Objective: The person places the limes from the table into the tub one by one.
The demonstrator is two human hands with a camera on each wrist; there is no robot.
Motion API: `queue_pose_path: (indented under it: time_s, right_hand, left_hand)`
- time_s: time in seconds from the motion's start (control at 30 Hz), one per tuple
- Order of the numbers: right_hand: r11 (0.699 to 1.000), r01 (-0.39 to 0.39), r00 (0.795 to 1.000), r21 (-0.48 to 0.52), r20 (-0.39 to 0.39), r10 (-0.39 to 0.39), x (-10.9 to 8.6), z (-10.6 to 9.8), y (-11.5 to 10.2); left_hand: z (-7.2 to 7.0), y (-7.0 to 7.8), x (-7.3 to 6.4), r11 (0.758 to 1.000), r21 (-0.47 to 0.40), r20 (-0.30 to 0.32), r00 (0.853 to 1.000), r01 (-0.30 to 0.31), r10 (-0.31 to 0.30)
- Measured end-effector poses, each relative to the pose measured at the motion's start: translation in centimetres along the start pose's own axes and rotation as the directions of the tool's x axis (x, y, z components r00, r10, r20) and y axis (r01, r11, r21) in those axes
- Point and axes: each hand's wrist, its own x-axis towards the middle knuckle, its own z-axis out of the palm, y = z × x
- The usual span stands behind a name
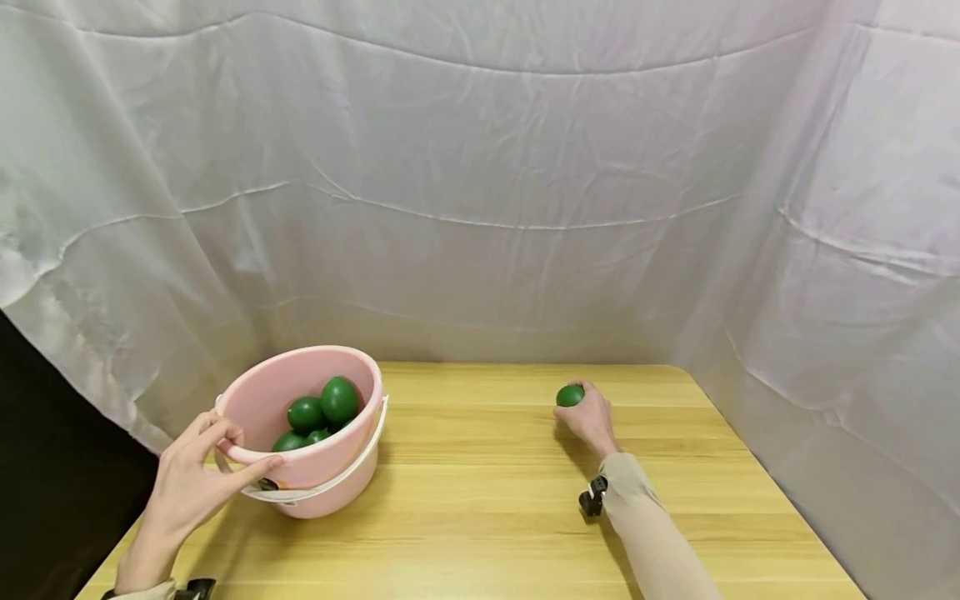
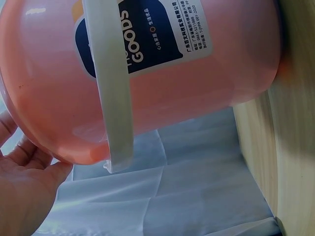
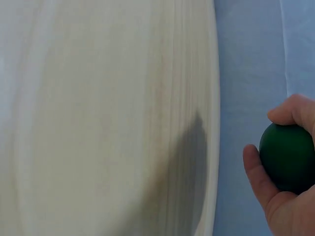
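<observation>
A pink bucket point(image 1: 333, 471) with a white handle point(image 2: 112, 83) stands at the left of the table, several green limes point(image 1: 340, 402) inside it. My left hand point(image 1: 187, 479) grips the near left part of its rim, thumb outside and fingers over the edge; the left wrist view shows the hand point(image 2: 29, 182) at that rim. Over the far right part of the table, my right hand point(image 1: 590, 419) holds one green lime point(image 1: 570, 395) between thumb and fingers. In the right wrist view this lime point(image 3: 288, 157) sits in the grasp, apart from the tabletop.
The wooden table point(image 1: 465, 517) reaches back to a pale grey curtain point(image 1: 480, 275), which also hangs along both sides. A black surface point(image 1: 52, 467) lies beyond the left edge. A dark label point(image 2: 147, 32) is on the bucket's outer wall.
</observation>
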Motion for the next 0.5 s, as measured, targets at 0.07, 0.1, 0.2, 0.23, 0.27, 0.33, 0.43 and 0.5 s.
queue_pose_path:
  time_s: [0.07, 0.1, 0.2, 0.23, 0.27, 0.33, 0.43, 0.5]
  right_hand:
    - [1.000, 0.015, 1.000, 0.011, 0.008, -0.016, -0.1, 0.2, -0.4]
    - [1.000, 0.021, 1.000, 0.014, 0.010, -0.021, -0.2, 0.3, -0.7]
    - [0.999, 0.031, 0.999, 0.035, 0.027, -0.032, -0.5, 0.8, -1.3]
    - [0.998, 0.036, 0.999, 0.048, 0.033, -0.037, -0.6, 1.0, -1.5]
    - [0.998, 0.036, 0.999, 0.060, 0.036, -0.038, -0.8, 1.1, -1.8]
    - [0.996, 0.038, 0.998, 0.083, 0.040, -0.041, -1.0, 1.4, -2.4]
    - [0.993, 0.049, 0.998, 0.109, 0.037, -0.053, -1.2, 1.6, -3.4]
    - [0.992, 0.060, 0.997, 0.111, 0.032, -0.064, -1.3, 1.7, -3.9]
  left_hand:
    - [0.0, 0.0, 0.0, 1.000, 0.001, 0.000, 1.000, -0.002, 0.002]
    - [0.0, 0.0, 0.1, 1.000, 0.002, 0.001, 1.000, -0.005, 0.005]
    - [0.0, 0.0, 0.1, 1.000, 0.008, 0.001, 1.000, -0.016, 0.016]
    - [0.0, 0.0, 0.1, 1.000, 0.005, -0.001, 1.000, -0.020, 0.020]
    - [0.0, -0.1, 0.1, 1.000, 0.007, -0.001, 1.000, -0.024, 0.024]
    - [0.0, -0.1, 0.1, 1.000, 0.007, -0.001, 1.000, -0.029, 0.029]
    - [0.0, -0.2, 0.1, 1.000, 0.005, -0.001, 1.000, -0.029, 0.029]
    - [0.0, -0.2, 0.1, 1.000, 0.010, 0.002, 1.000, -0.028, 0.028]
